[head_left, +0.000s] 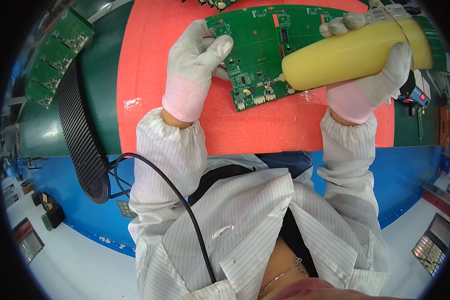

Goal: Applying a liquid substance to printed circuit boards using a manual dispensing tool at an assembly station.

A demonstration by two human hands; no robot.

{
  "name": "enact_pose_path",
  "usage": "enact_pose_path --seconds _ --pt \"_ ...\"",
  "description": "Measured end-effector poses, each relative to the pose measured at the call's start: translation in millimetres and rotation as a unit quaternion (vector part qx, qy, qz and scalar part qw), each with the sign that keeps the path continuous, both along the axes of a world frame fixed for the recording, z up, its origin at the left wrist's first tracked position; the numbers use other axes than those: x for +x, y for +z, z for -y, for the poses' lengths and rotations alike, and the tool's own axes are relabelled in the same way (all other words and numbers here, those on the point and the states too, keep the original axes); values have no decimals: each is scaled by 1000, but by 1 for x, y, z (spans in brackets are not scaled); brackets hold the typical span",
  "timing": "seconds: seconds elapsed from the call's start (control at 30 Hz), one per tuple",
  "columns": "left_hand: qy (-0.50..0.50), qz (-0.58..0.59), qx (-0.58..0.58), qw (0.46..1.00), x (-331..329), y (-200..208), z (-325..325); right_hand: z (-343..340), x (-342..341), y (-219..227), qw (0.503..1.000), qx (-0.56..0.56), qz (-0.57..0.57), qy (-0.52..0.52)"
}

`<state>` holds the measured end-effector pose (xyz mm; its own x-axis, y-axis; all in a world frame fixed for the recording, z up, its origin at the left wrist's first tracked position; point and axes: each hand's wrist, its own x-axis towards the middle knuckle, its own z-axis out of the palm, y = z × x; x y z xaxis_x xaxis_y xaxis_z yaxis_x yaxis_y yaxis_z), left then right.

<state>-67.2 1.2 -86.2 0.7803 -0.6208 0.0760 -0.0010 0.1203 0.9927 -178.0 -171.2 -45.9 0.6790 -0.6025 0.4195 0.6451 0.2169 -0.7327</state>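
A large green circuit board (255,42) is tilted up above a pink-red foam mat (250,130). My left hand (197,55), in a white glove with a pink cuff, pinches the board's left edge, thumb on the face. My right hand (377,82), gloved alike, is wrapped round a yellow squeeze bottle (350,55) lying slantwise over the board's right part. Its narrow nozzle points left, at small components and white connectors near the lower edge. Whether the tip touches them, I cannot tell. The bottle hides part of the board.
More green circuit boards (60,57) stand at the far left, beside a long black slatted object (77,120) on the green table (102,100). Other boards (217,4) show at the top edge. A blue-black device (415,95) sits right of the mat. A black cable (182,197) crosses my left sleeve.
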Motion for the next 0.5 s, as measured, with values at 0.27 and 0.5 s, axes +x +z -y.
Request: enact_pose_path --seconds 0.27,0.5 --pt "-16 45 -3 999 4 12 -14 2 -6 17 865 -421 -134 -238" --pt "-1 66 4 998 7 16 -17 25 -13 5 988 -135 -60 -41"
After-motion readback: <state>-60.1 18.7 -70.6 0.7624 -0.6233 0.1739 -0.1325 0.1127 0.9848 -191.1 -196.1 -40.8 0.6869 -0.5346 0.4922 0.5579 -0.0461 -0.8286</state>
